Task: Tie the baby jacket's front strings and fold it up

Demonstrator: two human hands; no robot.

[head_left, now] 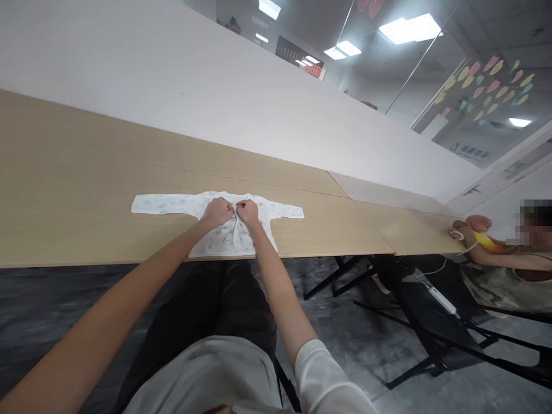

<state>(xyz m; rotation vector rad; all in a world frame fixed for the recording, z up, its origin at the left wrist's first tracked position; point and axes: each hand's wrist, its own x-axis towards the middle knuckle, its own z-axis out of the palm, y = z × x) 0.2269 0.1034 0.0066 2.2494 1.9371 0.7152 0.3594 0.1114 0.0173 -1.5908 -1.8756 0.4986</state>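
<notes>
A small white printed baby shirt (224,238) lies spread on the wooden table, its sleeves stretched out to the left and right. The overlapping front edge runs down its middle. Near the neckline, my left hand (219,211) is closed, its fingertips pinching the shirt's front beside the opening. Close by on the right, my right hand (248,211) is also closed, thumb and fingers pinched on the other side of that opening. Just a small gap separates the two hands. Whatever small detail sits between the fingertips is hidden.
The long wooden table (77,172) runs along a white wall (194,92) with glass above. At the far right another person (509,264) sits with hands near a doll-like object (478,223). A black folding chair (431,316) holds a white power strip (443,300).
</notes>
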